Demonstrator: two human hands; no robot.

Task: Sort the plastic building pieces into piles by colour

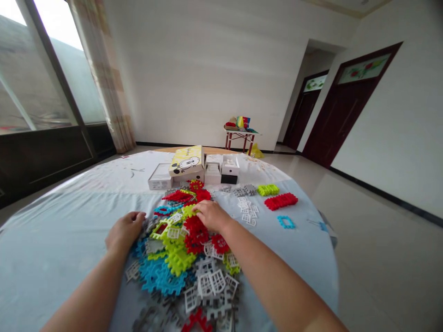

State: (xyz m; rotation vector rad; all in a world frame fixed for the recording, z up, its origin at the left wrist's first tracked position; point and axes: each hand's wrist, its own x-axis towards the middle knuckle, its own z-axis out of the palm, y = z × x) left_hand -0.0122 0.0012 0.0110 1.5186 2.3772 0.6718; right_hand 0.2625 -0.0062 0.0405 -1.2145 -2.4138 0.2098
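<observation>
Our left hand [126,230] curls its fingers left of the mixed heap [180,253], our right hand [212,216] bends fingers onto its lime piece [188,211], pinching we cannot tell for both, and colour groups [281,201] right of the heap seem done, most pieces not yet

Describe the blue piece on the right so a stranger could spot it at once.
On the cloth-covered table, look past the big mixed pile toward the right edge. Just nearer than the red stack lies a blue, notched frame with an open middle. It's the only blue piece lying apart from the pile.
</observation>
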